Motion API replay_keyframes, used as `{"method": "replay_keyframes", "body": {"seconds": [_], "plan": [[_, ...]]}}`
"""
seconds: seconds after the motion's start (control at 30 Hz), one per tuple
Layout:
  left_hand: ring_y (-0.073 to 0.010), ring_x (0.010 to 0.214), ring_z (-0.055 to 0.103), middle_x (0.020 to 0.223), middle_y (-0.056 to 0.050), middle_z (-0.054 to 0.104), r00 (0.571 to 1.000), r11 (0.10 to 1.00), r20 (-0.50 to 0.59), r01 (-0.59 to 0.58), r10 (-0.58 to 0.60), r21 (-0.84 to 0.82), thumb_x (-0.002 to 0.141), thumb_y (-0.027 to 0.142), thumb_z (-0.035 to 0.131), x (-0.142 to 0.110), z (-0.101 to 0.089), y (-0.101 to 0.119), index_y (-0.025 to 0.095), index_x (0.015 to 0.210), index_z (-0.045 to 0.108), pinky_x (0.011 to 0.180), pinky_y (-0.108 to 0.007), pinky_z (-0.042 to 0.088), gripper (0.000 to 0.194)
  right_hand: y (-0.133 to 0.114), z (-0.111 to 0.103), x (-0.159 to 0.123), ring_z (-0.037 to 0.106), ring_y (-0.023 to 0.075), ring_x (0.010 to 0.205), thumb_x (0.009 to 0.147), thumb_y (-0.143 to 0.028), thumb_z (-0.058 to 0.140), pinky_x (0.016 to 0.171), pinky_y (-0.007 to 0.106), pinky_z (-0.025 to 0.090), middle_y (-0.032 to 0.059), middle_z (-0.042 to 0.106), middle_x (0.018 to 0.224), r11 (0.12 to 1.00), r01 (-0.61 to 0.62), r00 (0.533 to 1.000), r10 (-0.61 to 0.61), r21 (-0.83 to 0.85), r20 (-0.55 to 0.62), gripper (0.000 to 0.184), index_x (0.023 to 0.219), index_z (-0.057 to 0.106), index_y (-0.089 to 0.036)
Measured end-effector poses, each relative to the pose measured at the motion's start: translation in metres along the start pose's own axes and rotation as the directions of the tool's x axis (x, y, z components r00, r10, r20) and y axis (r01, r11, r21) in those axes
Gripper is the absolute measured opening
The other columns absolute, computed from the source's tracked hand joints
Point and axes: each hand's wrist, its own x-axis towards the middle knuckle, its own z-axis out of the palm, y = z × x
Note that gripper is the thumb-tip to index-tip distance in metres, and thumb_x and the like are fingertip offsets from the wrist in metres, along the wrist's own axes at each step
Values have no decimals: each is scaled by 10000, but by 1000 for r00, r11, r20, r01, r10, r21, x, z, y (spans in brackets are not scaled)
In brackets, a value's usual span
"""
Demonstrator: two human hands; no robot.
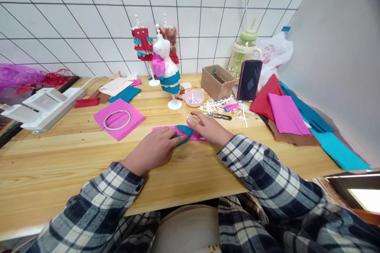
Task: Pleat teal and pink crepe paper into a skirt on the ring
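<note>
My left hand (pixel 154 146) is closed over a folded teal piece (pixel 186 130), its fingers pressing it down at the left. The teal piece lies on a pink strip (pixel 197 136), which shows on both sides of it. My right hand (pixel 211 127) rests at the strip's right end, palm down. Its index finger stretches forward, apart from the thumb, and the thumb tip is beside the teal piece's edge. What lies beneath either palm is hidden. Just beyond the right fingers is a pair of black-handled thread snips (pixel 220 116).
Behind stand white mini dress forms (pixel 162 49) in paper-like clothes. A pink dish (pixel 194 98), a cardboard box (pixel 218 82), white scraps (pixel 216 105) and a propped phone (pixel 249 80) are at centre right. Folded sheets (pixel 289 114) lie right; a ring (pixel 116 120) and power strip (pixel 56 106) left.
</note>
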Motion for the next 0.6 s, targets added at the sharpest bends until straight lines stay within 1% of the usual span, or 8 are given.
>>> {"method": "replay_keyframes", "body": {"seconds": [0.1,0.2,0.27,0.33,0.37,0.43,0.5,0.6], "plan": [[-245,1004,553,1083,-96,596,999,1000,-35,-10,9,-26,848,108,477,1,3,-1,249,1275,557,859,-394,482,457,-3,1,-3,585,187,730,834,-685,505,689,298,419,21,615,784,997,58,996,-55,-44,71,782,1445,350,-222],[-260,1130,522,1230,-120,554,997,997,-83,-5,-1,-72,819,94,483,0,5,-4,207,1235,584,953,-411,463,442,-3,0,-5,582,176,708,750,-696,615,668,281,415,4,611,785,991,116,989,-109,-63,104,879,1446,329,-242],[-256,1137,532,1258,-118,552,997,994,-79,11,-19,-109,806,91,477,0,5,-7,197,1243,579,971,-409,463,461,0,-3,-4,569,163,655,818,-699,521,640,276,416,-14,590,716,997,81,993,-79,-16,89,743,1374,394,-223],[-249,1103,560,1240,-107,577,998,990,-49,39,-46,-136,805,97,461,-1,6,-10,197,1249,577,954,-402,477,470,5,-7,-2,532,144,563,916,-676,326,589,269,414,-32,549,630,997,4,994,-12,73,106,582,1228,468,-205],[-247,1091,571,1230,-102,589,998,988,-35,50,-56,-148,808,103,454,-1,6,-12,196,1242,584,947,-399,482,463,8,-10,-1,505,134,515,938,-665,248,559,264,409,-41,528,600,993,-34,991,18,115,135,555,1144,483,-206],[-247,1081,583,1219,-95,604,998,984,-17,61,-65,-167,815,120,446,-1,7,-14,195,1223,603,944,-397,485,443,12,-14,0,460,120,458,941,-667,202,519,257,397,-50,505,576,986,-67,981,37,154,192,527,994,473,-218],[-246,1079,588,1217,-93,607,998,982,-9,61,-63,-178,823,134,444,-1,8,-15,199,1213,616,942,-395,486,431,15,-17,2,459,119,477,950,-649,218,541,260,408,-46,502,583,991,-23,980,-4,133,197,488,880,449,-225],[-241,1084,587,1225,-93,597,998,983,-6,56,-58,-173,831,134,443,0,8,-14,208,1212,618,948,-386,480,425,17,-20,3,486,128,562,998,-534,231,649,276,432,-32,506,595,995,78,983,-87,63,163,436,770,431,-221]]}}
